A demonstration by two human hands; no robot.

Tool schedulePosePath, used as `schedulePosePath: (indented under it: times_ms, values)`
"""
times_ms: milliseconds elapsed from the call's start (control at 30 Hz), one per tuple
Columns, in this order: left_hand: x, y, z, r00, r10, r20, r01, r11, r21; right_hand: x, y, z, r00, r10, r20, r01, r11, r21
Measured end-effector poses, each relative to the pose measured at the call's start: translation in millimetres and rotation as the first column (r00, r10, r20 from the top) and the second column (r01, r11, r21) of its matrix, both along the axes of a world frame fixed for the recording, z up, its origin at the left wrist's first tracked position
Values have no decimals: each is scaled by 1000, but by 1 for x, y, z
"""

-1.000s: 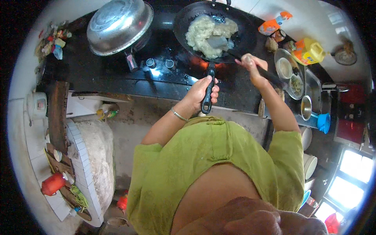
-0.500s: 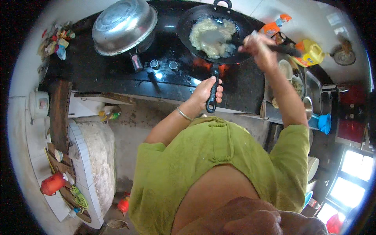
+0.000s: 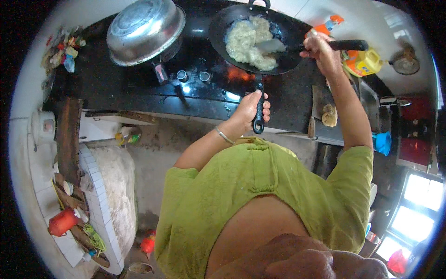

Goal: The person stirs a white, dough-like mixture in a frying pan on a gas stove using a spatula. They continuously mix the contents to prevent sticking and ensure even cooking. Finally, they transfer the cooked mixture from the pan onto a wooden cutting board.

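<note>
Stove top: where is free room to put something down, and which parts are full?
Bare black surface lies left of the steel bowl, toward the small items at the corner, and along the front edge below the knobs. Around the wok it is crowded: left hand on the handle, right hand holding the spatula.

Packages only, placed from the black wok [image 3: 253,39].

- Yellow plastic jug [image 3: 361,63], squat with a moulded handle, on the worktop just right of the wok.
- Orange-and-white packet [image 3: 325,24], with a touch of blue, beyond the wok's right rim, near the wall.
- Cluster of small packets and bottles [image 3: 62,51], red, blue and yellow, far left of the wok at the worktop's corner; too small to sort.
- No screens or signs seen.
</note>
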State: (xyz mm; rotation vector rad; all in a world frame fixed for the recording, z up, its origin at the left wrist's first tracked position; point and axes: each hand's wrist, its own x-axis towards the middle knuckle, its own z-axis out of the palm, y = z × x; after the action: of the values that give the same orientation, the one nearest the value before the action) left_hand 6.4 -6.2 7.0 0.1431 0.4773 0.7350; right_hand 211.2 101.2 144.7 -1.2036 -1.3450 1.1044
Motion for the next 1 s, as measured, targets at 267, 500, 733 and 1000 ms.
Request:
schedulePosePath:
  times_ms: [267,500,733,1000]
  values:
    - [21,-11,3,999,32,-4,-32,999,9,-34,-6,-74,992,123,26,-125,982,139]
    - [20,-11,6,1000,28,-6,-28,1000,15,-31,4,-88,994,33,-102,-20,992,123]
    - [13,-8,4,999,42,1,-42,999,16,-13,-6,2,970,172,-174,-159,983,88]
    - [13,-12,5,999,33,-2,-33,999,1,1,-26,-97,998,53,34,-57,992,116]
